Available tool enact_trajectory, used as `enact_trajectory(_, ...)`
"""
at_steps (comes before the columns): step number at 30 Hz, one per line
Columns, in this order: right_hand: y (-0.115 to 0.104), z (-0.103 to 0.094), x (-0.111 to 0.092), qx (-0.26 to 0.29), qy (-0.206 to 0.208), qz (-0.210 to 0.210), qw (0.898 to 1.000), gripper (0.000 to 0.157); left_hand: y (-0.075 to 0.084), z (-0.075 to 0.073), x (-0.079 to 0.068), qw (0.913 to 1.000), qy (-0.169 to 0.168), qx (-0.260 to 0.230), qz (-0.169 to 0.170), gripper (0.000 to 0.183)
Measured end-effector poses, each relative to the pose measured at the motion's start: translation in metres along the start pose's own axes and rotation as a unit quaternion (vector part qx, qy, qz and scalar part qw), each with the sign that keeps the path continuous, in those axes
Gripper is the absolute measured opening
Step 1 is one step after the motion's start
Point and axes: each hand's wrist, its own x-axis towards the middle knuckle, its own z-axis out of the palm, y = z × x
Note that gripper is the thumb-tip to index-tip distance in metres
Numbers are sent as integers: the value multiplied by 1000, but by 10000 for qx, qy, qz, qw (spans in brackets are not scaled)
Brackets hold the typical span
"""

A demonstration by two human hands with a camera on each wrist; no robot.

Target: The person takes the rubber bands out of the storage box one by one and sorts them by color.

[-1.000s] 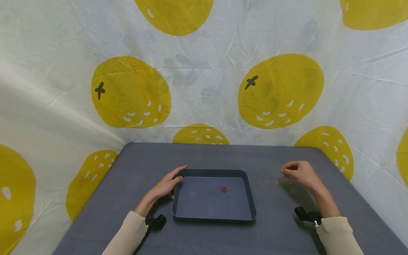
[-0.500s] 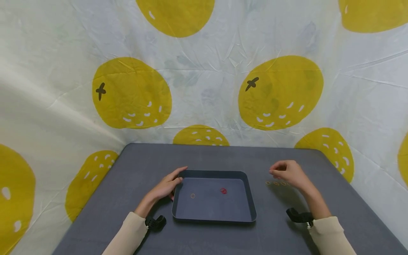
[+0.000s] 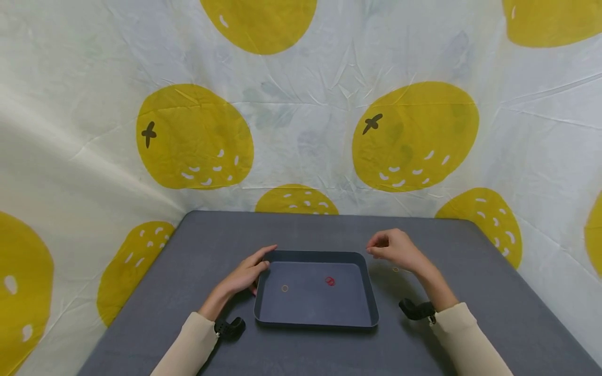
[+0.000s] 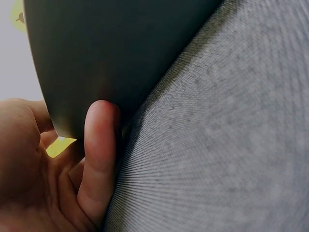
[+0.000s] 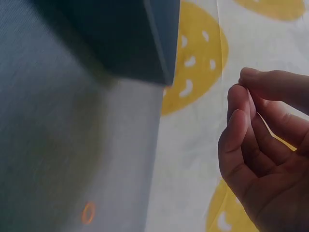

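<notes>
the left hand [image 3: 243,274] grips a smooth oblong tray [image 3: 310,309] where red rings [image 3: 330,281] and a thin orange ring [image 3: 285,288] lie. the right hand [image 3: 396,249] presses its fingertips together near one corner; whether they pinch anything, i cannot tell.

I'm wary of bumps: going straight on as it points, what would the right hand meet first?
Likely the tray, at its far right corner; the right hand seems raised, so might clear it.
</notes>
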Motion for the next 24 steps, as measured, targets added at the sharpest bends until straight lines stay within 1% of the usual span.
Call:
enact_trajectory(7,-26,16,18,1,-395,-358,9986,11,0,0,0,10000,20,35,3,53)
enact_trajectory(12,-42,32,30,10,-650,-603,9961,11,0,0,0,10000,57,43,-3,53)
enact_trajectory(20,-68,62,45,64,-1148,-1047,9878,9,-1,0,1,10000,46,42,-20,53)
enact_trajectory(24,-75,77,54,61,-1398,-1219,9826,10,0,0,0,10000,22,16,-40,53)
